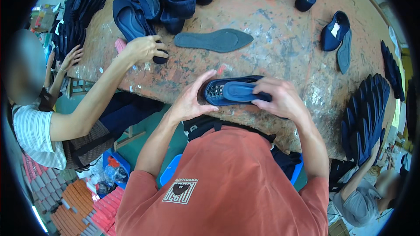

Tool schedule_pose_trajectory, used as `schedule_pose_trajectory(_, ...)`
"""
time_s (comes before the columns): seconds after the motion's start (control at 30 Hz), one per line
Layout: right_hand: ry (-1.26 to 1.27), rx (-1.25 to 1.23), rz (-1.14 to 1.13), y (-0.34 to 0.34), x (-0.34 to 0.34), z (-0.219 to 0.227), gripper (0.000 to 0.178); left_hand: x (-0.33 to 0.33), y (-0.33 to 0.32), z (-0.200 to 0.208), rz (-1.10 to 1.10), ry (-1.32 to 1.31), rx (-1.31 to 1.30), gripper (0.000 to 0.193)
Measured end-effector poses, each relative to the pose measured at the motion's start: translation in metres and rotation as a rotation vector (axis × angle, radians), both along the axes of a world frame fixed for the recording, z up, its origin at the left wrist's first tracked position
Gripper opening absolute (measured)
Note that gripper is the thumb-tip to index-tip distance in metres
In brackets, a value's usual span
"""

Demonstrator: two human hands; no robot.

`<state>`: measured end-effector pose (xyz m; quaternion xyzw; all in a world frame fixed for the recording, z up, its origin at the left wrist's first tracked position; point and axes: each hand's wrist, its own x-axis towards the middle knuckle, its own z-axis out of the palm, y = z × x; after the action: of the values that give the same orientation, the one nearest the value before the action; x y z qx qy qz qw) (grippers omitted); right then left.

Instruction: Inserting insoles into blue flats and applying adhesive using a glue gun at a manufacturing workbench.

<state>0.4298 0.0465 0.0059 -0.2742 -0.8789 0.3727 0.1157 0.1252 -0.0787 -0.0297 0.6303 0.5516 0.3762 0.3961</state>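
Near edge of worktable (284,30): navy shoe (225,103) is lying between both hands, opening upward, heel end facing left, toe end hidden under the right hand. Left hand (192,96) is curving round the heel in a wide C, thumb to the near side, fingers to the far side; it is framing more than squeezing, firm contact hard to tell. Right hand (282,96) is clasping the shoe's front, thumb at the near side, fingers bearing on a padded blue insole (238,91); whether they are pinching the insole itself, cannot tell. Insole is sitting partly inside the shoe, between the hands, rounded end stopping short of the heel, speckled base showing there.

Handling, my judgement: insole is looking light, cushioned, bendy, hardly fragile; shoe upper soft, likely folding under pressure. Best holds: insole by its side edges, shoe round the heel.

Just beyond: loose dark insole (214,40) is lying flat, apart from both hands. To its left, a co-worker's hand (148,50) is closing over something dark.

Farther: heaped navy shoes (175,0) are crowding the left; a single shoe (336,32) is standing off right.
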Motion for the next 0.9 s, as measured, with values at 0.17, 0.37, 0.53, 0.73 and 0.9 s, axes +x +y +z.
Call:
schedule_pose_trajectory(0.17,-0.110,0.098,0.074,-0.011,-0.051,-0.020,0.029,-0.008,-0.009,0.001,0.016,0.101,-0.151,0.087)
schedule_pose_trajectory(0.37,-0.072,0.142,0.131,-0.010,-0.067,-0.024,0.031,-0.009,-0.010,-0.003,0.045,-0.040,-0.221,0.083)
schedule_pose_trajectory(0.53,-0.117,0.202,0.183,-0.010,-0.067,-0.035,0.034,-0.010,-0.011,-0.006,0.044,-0.032,-0.194,0.084)
schedule_pose_trajectory(0.73,-0.217,0.375,0.189,-0.020,-0.071,-0.041,0.040,0.003,-0.004,0.027,-0.050,0.434,0.237,0.070)
schedule_pose_trajectory(0.9,-0.247,0.455,0.136,-0.021,-0.063,-0.022,0.045,0.024,0.000,0.020,-0.289,0.991,0.035,0.041)
